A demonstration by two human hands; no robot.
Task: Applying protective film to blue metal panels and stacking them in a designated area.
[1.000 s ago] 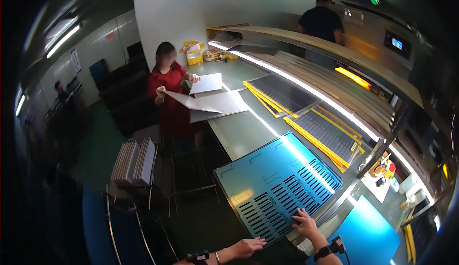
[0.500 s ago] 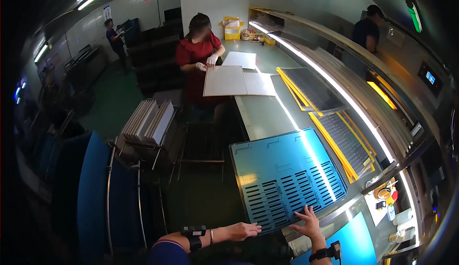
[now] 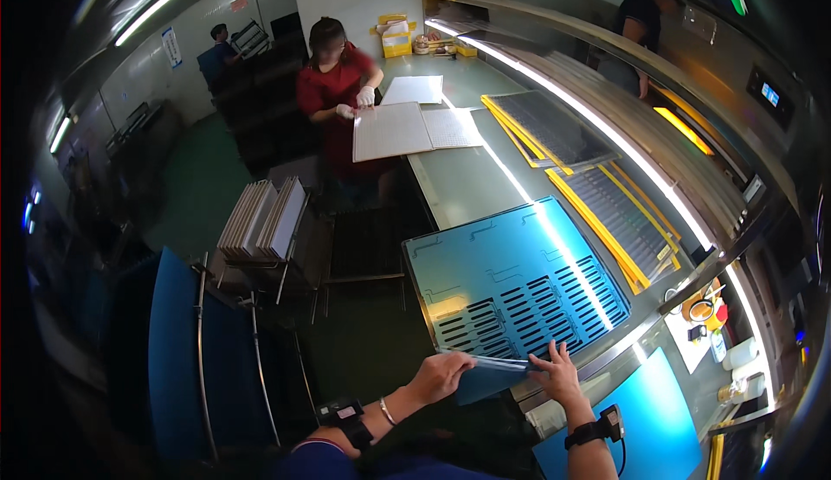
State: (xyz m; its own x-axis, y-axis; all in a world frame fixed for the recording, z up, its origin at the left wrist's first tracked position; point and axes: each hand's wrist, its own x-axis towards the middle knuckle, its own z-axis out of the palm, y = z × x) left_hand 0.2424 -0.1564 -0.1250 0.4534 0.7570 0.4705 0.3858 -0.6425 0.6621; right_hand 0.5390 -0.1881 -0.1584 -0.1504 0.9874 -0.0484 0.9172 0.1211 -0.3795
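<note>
A blue panel [image 3: 493, 264] with rows of dark slots and thin bent lines lies on the grey worktable [image 3: 450, 187] in front of me. At its near left corner, my left hand [image 3: 440, 378] is closed on the panel's edge. Between my hands that edge shows as a thin pale strip, and a plain blue surface [image 3: 489, 383] shows beneath it; whether this is the panel's underside or a separate sheet, I cannot tell. My right hand [image 3: 558, 378] rests on the near edge, fingers spread over the slotted end. Both wrists carry strapped black devices.
A plain blue sheet [image 3: 640, 419] lies right of my right forearm. Yellow-edged dark screens [image 3: 606, 220] lie beyond the panel. Across the table, a gloved person in red handles white panels [image 3: 394, 129]. A rack of upright boards [image 3: 260, 220] and metal rails [image 3: 201, 341] stand left.
My left hand has risen and closed on the panel's near left corner, and a blue surface now shows below that edge. My right hand stays on the near edge. The whole view has shifted slightly.
</note>
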